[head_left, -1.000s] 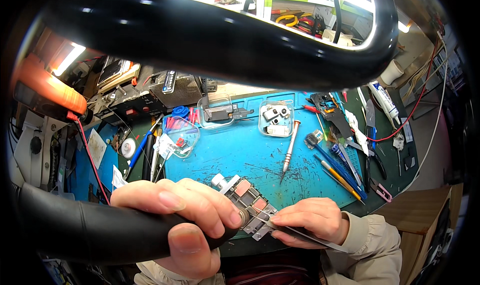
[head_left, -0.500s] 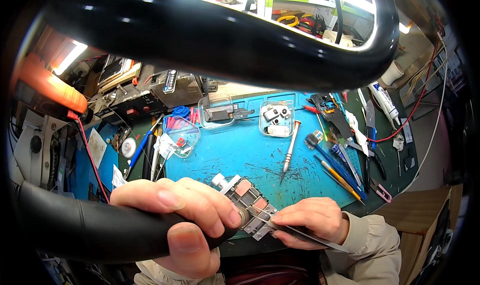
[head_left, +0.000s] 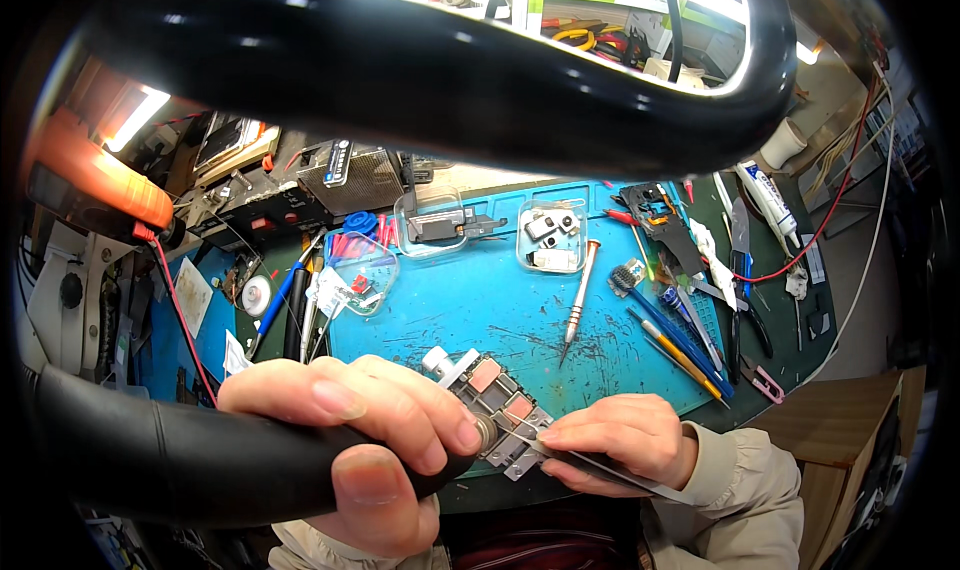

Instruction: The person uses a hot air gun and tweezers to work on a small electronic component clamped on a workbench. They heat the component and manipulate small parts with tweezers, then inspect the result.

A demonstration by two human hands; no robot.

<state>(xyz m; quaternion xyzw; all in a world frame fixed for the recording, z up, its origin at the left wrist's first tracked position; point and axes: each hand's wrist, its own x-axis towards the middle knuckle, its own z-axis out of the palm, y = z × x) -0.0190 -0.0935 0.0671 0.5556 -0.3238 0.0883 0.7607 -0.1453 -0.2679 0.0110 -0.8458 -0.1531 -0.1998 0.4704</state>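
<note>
My left hand [head_left: 375,420] is wrapped round the thick black handle of a hot-air gun [head_left: 240,460], which comes in from the left edge. Its coiled metal nozzle [head_left: 486,431] sits over a small metal clamping jig [head_left: 520,464]. A dark circuit board with pinkish pads [head_left: 487,374] lies in that jig, and a white knob [head_left: 437,361] sticks out at its far left corner. Pinched in my right hand [head_left: 625,437] are silver tweezers [head_left: 630,480], their thin tips reaching over the board beside the nozzle. My left hand hides part of the jig.
A large black tube [head_left: 430,80] crosses the top of the view. On the blue mat [head_left: 470,315] lie a screwdriver [head_left: 582,295], a clear box of small camera parts [head_left: 552,236] and several brushes [head_left: 680,355]. An orange meter [head_left: 105,175] stands far left.
</note>
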